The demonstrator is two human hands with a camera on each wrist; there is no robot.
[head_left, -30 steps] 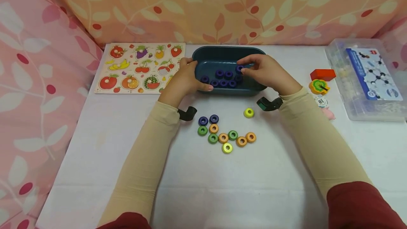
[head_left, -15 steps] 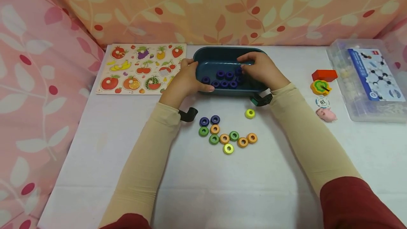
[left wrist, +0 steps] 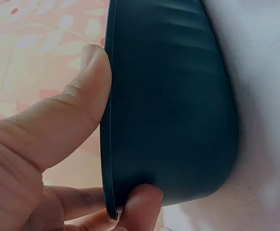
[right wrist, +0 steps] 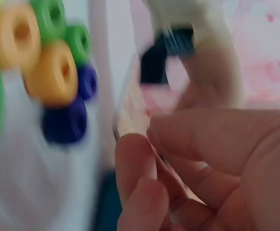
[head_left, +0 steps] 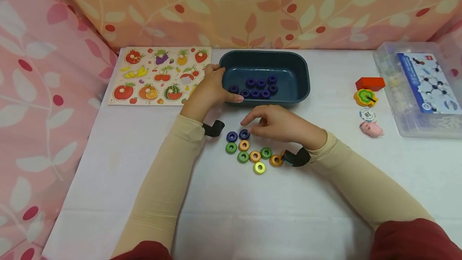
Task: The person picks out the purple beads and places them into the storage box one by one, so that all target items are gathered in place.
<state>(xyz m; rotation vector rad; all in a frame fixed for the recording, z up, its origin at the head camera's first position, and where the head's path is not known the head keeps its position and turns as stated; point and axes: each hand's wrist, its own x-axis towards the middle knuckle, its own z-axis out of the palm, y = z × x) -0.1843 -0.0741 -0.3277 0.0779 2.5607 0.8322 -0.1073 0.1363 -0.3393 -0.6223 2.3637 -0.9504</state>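
My left hand [head_left: 211, 88] grips the left end of a dark teal plastic basin [head_left: 296, 98]. In the left wrist view the thumb lies along the rim of the basin [left wrist: 173, 106] and fingers wrap its corner. Several purple rings [head_left: 260, 83] lie inside. My right hand [head_left: 276, 125] is in front of the basin, thumb and forefinger apart, holding nothing. Its fingertips are just above a loose purple ring [head_left: 244, 134]; contact cannot be told. Beside that ring sits another purple one [head_left: 232, 137], with green [head_left: 243, 157], orange [head_left: 255, 156] and yellow [head_left: 259, 168] rings nearby.
A wooden fruit puzzle board [head_left: 159, 76] lies left of the basin. Far right stands a clear plastic case [head_left: 400, 125]. Beside it are a red block [head_left: 370, 84], a tree-shaped toy [head_left: 365, 97], a round white chip [head_left: 367, 114] and a pink pig [head_left: 371, 129].
My right hand has let go of a purple ring in the basin's right part, then come out and forward to the loose rings. The left hand has stayed on the basin.
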